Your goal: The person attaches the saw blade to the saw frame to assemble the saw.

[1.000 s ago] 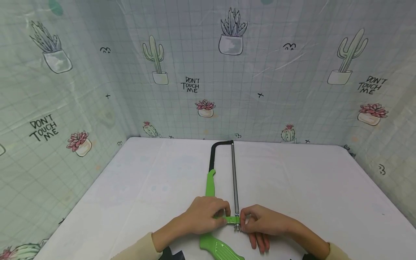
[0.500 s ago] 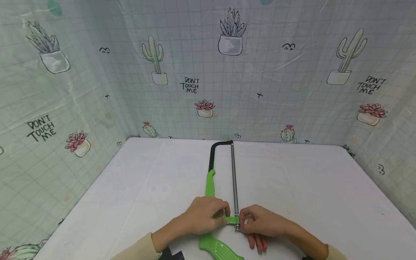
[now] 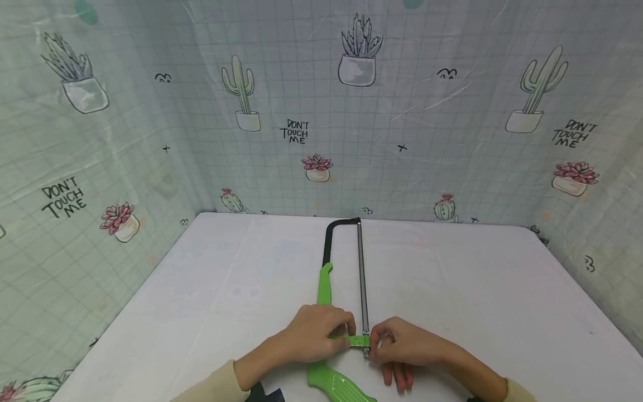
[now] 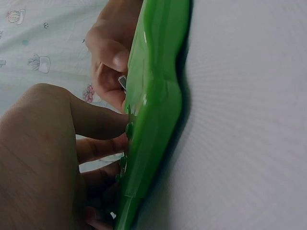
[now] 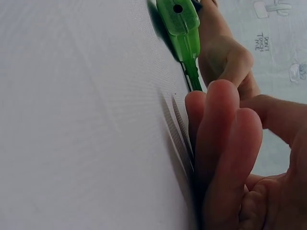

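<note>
A hacksaw (image 3: 325, 283) with a green handle and a black front bow lies flat on the white table, its blade (image 3: 362, 268) on the right side. Thumb and fingers of my left hand (image 3: 312, 334) pinch the green crosspiece (image 3: 359, 340) near the blade's near end. At that end sits a small metal wing nut (image 3: 366, 353), which my right hand (image 3: 414, 341) pinches between thumb and index finger. The left wrist view shows the metal wing nut (image 4: 123, 82) at the right hand's fingers, partly behind the green frame. The right hand's other fingers (image 5: 223, 129) rest low by the table.
The white table (image 3: 477, 290) spreads out on both sides of the saw. A cloth printed with cacti (image 3: 316, 100) hangs behind and at the sides. A dark object (image 3: 266, 394) shows at the bottom edge by the left sleeve.
The wing nut has turned: its wings showed wide a second ago and look narrow now. The right hand has shifted very slightly left. The left hand and hacksaw stay in place.
</note>
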Tool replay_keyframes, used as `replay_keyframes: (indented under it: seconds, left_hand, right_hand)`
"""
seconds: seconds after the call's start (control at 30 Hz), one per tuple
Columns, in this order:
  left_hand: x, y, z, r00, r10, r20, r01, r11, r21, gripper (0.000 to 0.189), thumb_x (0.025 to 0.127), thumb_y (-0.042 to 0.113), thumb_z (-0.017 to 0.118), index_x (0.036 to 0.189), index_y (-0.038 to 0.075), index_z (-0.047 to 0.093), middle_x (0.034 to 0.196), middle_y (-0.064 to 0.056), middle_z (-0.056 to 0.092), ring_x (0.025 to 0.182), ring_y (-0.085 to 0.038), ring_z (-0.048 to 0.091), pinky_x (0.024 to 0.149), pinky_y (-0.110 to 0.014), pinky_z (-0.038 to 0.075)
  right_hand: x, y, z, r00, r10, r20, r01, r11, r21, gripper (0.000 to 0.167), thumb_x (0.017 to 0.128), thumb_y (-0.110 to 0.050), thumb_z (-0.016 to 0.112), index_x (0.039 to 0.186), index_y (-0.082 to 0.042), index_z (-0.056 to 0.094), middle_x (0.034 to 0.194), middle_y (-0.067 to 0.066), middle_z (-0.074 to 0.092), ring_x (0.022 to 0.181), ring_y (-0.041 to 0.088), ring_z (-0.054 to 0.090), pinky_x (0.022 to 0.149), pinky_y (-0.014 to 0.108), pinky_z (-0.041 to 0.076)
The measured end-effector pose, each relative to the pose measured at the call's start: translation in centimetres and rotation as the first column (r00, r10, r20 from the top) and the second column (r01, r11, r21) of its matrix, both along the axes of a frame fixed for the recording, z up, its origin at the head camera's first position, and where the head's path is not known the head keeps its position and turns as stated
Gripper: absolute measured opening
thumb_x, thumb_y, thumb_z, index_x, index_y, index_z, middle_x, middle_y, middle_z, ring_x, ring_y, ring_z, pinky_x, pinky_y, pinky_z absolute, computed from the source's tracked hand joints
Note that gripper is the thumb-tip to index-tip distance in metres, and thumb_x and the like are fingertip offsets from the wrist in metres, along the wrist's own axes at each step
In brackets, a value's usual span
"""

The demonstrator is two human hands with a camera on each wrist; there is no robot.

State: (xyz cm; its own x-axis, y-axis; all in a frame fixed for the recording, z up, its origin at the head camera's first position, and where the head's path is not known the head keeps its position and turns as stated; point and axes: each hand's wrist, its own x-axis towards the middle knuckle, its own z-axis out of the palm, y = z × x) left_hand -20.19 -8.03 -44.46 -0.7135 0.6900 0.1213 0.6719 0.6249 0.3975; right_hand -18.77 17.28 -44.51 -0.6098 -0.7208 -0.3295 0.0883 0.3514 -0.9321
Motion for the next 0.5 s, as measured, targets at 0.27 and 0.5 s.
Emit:
replay_keyframes:
  seconds: [0.27, 0.5]
  left_hand:
    - [-0.13, -0.04, -0.39, 1.000, -0.003, -0.004, 0.003, 1.000, -0.011, 0.010, 0.089, 0.034, 0.067, 0.098, 0.033, 0.070, 0.080, 0.021, 0.058, 0.073, 0.006, 0.049, 0.064, -0.017, 0.038]
    - [-0.21, -0.02, -0.42, 1.000, -0.006, -0.006, 0.006, 1.000, -0.001, 0.009, 0.089, 0.034, 0.067, 0.097, 0.033, 0.070, 0.079, 0.021, 0.058, 0.072, 0.006, 0.049, 0.063, -0.017, 0.038]
  right_hand:
    - [0.14, -0.27, -0.02, 0.999, -0.039, 0.013, 0.039, 0.999, 0.006, 0.027, 0.100, -0.031, 0.064, 0.094, -0.005, 0.061, 0.060, 0.003, 0.070, 0.040, 0.008, 0.060, 0.038, 0.021, 0.045]
    - [0.14, -0.41, 0.02, 0.998, -0.055, 0.017, 0.054, 0.998, 0.016, 0.027, 0.100, -0.030, 0.064, 0.091, -0.005, 0.061, 0.059, 0.004, 0.070, 0.039, 0.007, 0.060, 0.038, 0.021, 0.045]
